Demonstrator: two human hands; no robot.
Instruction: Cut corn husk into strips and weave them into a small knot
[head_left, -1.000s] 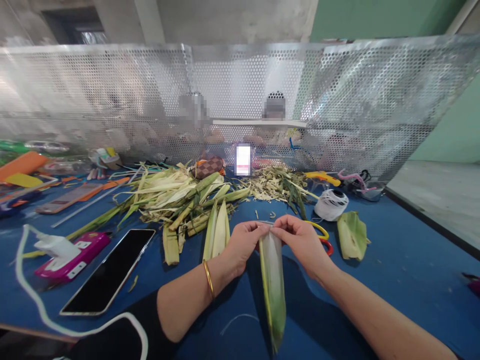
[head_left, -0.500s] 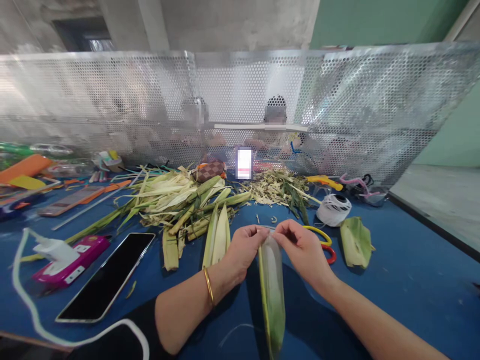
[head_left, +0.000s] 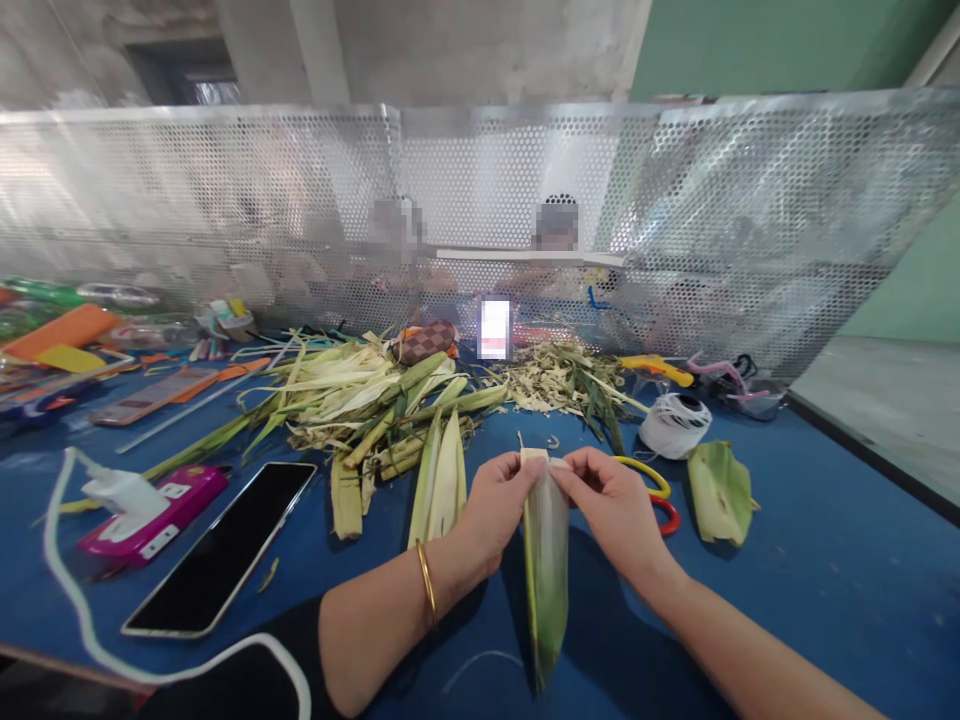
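A long green-and-white corn husk hangs between my hands over the table, its pointed tip downward. My left hand pinches its pale, square-cut top edge with thumb and fingers. At the same edge on the right, my right hand is closed in a pinch on the husk. The fingertips hide part of the top. Behind my right hand lie scissors with yellow and red handles, partly covered. A cut piece of husk lies farther right, near a spool of white string.
A heap of husks lies left of centre, with shredded scraps beside it. On the left are a black-screened phone, a magenta power strip and a white cable. A perforated metal screen stands behind; people are beyond it.
The husk's cut top edge now shows between my fingers, and its lower tip has risen slightly into view. Both hands keep their pinch. The whole view has shifted a little.
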